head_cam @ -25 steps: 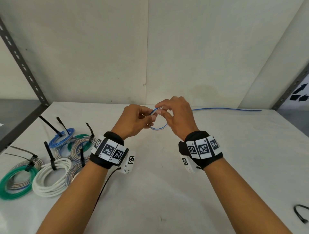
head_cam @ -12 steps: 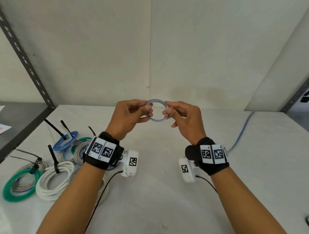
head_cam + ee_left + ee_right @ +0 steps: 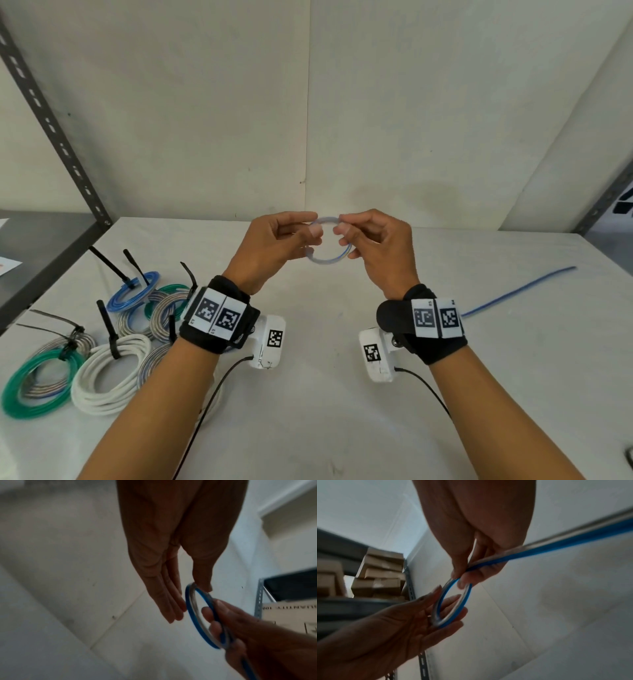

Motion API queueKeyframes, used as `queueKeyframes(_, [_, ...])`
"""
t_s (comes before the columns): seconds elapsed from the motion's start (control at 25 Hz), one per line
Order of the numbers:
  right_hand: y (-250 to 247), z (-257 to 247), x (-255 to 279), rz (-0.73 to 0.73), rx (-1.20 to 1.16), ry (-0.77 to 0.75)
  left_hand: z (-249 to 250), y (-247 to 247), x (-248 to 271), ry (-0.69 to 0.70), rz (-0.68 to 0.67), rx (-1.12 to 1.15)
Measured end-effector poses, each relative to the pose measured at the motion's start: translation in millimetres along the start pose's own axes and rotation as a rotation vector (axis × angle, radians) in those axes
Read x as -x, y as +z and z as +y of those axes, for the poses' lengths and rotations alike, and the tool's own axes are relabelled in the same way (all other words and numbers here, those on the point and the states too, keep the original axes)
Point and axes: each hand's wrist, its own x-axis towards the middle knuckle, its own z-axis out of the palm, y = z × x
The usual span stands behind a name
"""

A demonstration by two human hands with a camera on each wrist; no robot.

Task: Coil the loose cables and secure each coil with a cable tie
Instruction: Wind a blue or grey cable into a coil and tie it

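A small loop of blue-and-silver cable (image 3: 325, 262) hangs in the air over the white table (image 3: 342, 428), between both hands. My left hand (image 3: 313, 226) pinches the loop's left side, with the thumb on top and the fingers behind it. In the left wrist view the thumb presses the loop (image 3: 190, 609). My right hand (image 3: 342, 229) pinches the right side between thumb and forefinger, which the right wrist view shows up close at the loop (image 3: 465, 597). The loose tail (image 3: 513, 294) runs from the right hand across the table to the right.
Several tied coils lie at the table's left: a green one (image 3: 20, 383), a white one (image 3: 102, 377) and a blue one (image 3: 133, 298), each with a black cable tie sticking up. A grey shelf upright (image 3: 51, 126) stands at the left. A dark object (image 3: 628, 462) shows at the right edge.
Both hands have lifted the loop and turned it more upright. The loose tail has swung from the table's back edge round to the right side.
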Motion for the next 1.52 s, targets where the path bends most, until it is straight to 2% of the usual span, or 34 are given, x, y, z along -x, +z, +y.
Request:
queueKeyframes(0.08, [-6.2, -3.8, -1.5, -0.165, 0.167, -0.019, 2.1, -2.2, 2.3, 0.025, -0.056, -0.158])
queueKeyframes(0.16, [-9.6, -8.1, -1.2, -0.262, 0.299, -0.037, 5.1, -2.2, 4.4, 0.018, -0.116, -0.285])
queueKeyframes(0.28, [-10.0, -10.7, 1.7, -0.295, 0.358, -0.055, 8.3, -0.3, 7.6, 0.013, -0.11, -0.403])
queueKeyframes(0.4, [-13.6, -8.0, 1.4, -0.229, 0.32, -0.051, 10.3, -3.9, 7.9, 0.019, -0.066, -0.408])
queueKeyframes(0.52, [-14.9, -8.0, 0.2, -0.079, 0.216, -0.057, 13.2, -10.7, 6.0, 0.043, 0.031, -0.184])
queueKeyframes(0.64, [-0.2, -9.8, 5.2, 0.047, -0.011, -0.005, 15.1, -5.4, 3.7, 0.062, 0.16, 0.105])
queueKeyframes(0.8, [18.4, -13.8, 11.1, 0.106, -0.22, 0.048, 15.0, 1.4, 3.6, 0.064, 0.253, 0.305])
queueKeyframes(0.88, [19.3, -15.9, 11.5, 0.13, -0.261, 0.048, 16.8, 1.4, 2.9, 0.072, 0.258, 0.327])
queueKeyframes(1.04, [18.1, -14.6, 10.7, 0.216, -0.181, -0.024, 19.0, 3.7, 4.4, 0.059, 0.228, 0.335])
queueKeyframes(1.28, [27.1, -10.6, 13.7, 0.28, -0.284, 0.004, 16.1, 16.0, 5.7, 0.0, 0.194, 0.518])
queueKeyframes(1.4, [18.9, -10.1, 9.9, 0.277, -0.275, 0.003, 13.7, 12.5, 5.6, -0.021, 0.109, 0.401])
queueKeyframes(1.52, [-2.2, -9.9, -0.2, 0.077, 0.013, -0.054, 10.8, -0.7, 4.8, 0.025, 0.015, 0.045])
